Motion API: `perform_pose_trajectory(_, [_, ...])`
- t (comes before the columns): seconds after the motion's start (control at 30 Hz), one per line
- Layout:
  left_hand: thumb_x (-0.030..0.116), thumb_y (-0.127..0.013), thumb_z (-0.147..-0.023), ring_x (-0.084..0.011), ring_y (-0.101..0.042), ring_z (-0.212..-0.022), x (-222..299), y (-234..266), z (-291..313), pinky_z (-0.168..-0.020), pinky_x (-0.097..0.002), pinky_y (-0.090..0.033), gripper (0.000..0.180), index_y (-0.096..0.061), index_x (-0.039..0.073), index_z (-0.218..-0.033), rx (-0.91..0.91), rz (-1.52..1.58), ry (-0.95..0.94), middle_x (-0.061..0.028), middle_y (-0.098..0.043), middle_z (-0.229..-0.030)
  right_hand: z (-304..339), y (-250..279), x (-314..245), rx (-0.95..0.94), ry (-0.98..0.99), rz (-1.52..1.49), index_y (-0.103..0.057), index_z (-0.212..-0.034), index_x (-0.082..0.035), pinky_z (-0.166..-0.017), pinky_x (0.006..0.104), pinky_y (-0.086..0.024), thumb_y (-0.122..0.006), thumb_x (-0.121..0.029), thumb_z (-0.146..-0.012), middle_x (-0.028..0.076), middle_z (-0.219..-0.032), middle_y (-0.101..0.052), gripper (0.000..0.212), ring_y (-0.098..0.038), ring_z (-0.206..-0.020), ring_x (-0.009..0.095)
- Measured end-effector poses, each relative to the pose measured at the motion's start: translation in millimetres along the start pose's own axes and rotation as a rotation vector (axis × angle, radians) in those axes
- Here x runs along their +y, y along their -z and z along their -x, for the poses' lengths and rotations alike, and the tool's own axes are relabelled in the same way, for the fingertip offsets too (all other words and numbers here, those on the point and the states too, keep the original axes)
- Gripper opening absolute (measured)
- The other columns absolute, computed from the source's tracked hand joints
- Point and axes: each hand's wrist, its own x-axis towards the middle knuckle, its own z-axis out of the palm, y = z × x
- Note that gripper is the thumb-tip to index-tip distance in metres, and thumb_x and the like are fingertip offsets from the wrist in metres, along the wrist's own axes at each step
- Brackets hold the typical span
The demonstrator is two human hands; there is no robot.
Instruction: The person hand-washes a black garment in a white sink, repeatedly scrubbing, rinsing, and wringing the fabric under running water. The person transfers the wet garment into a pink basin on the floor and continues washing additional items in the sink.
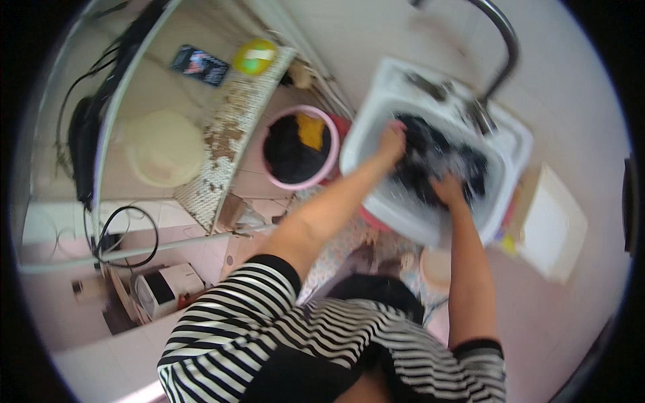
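Dark wet clothing [421, 149] lies in water inside the white sink [371, 127]. My left hand [392, 142] is closed at the clothing's left edge, its fingers curled in against the fabric. Lower and to the right, my right hand [447, 188] reaches into the water on top of the same clothing; its fingers are partly under water and blurred. A curved metal faucet [510, 54] rises behind the sink, its base at the back rim. Suds or splashes show pale between my hands.
Left of the sink stands a pink basin [301, 111] holding dark and yellow cloth. Farther left, a worn rack shelf [228, 127] carries a phone [200, 65], a yellow round container [255, 56] and a pale bowl [164, 149]. A white panel-like thing [552, 225] is on the right.
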Motion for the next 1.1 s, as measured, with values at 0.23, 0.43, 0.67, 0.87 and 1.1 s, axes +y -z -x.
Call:
perform_pose_trajectory(0.23, [0.010, -0.054, -0.076, -0.0085, -0.039, -0.053, 139, 57, 32, -0.052, -0.0264, -0.039, 0.034, -0.056, 0.004, -0.109, -0.476, 0.755, 0.269, 0.0005, -0.043, -0.069, 42, 15, -3, 0.191, -0.056, -0.078, -0.048, -0.130, -0.009, -0.110, 0.0479, -0.019, -0.051, -0.037, -0.082, 0.019, -0.141, -0.035, 0.055, -0.022, -0.133, 0.041])
perform_pose_trajectory(0.43, [0.011, -0.058, -0.071, -0.0137, -0.056, -0.088, 165, 81, 81, -0.080, -0.0267, -0.045, 0.041, -0.059, 0.006, -0.112, -0.795, 0.083, -0.317, -0.0055, -0.059, -0.100, 71, 35, -29, 0.057, -0.102, 0.012, -0.039, -0.137, -0.015, -0.111, 0.0483, -0.016, -0.064, -0.047, -0.070, 0.017, -0.148, -0.023, 0.078, -0.008, -0.138, 0.040])
perform_pose_trajectory(0.67, [0.015, -0.063, -0.070, -0.0248, -0.057, -0.096, 98, 95, 76, -0.087, -0.0331, -0.044, 0.041, -0.060, 0.010, -0.111, -0.460, -0.450, -0.361, -0.0147, -0.059, -0.106, 104, 36, -28, 0.055, -0.047, 0.077, -0.041, -0.135, -0.015, -0.109, 0.0475, -0.022, -0.077, -0.038, -0.060, 0.018, -0.144, -0.030, 0.086, -0.017, -0.135, 0.042])
perform_pose_trajectory(0.87, [0.019, -0.070, -0.067, -0.0395, -0.038, -0.118, 88, 86, 87, -0.097, -0.0474, -0.034, 0.054, -0.056, 0.015, -0.119, -0.110, -0.758, -0.675, -0.0197, -0.042, -0.129, 123, 72, -21, 0.741, 0.106, -0.164, -0.064, -0.100, -0.007, -0.097, 0.0409, -0.039, -0.069, -0.008, -0.070, 0.016, -0.119, -0.056, 0.031, -0.046, -0.118, 0.036])
perform_pose_trajectory(1.1, [0.017, -0.074, -0.066, -0.0371, -0.042, -0.117, 73, 29, 140, -0.099, -0.0419, -0.036, 0.055, -0.056, 0.013, -0.118, -0.493, -0.502, -0.645, -0.0174, -0.045, -0.127, 112, 90, -17, 0.392, -0.406, 0.175, -0.035, -0.135, -0.006, -0.087, 0.0430, -0.046, -0.078, -0.021, -0.064, 0.019, -0.123, -0.050, 0.084, -0.055, -0.106, 0.034])
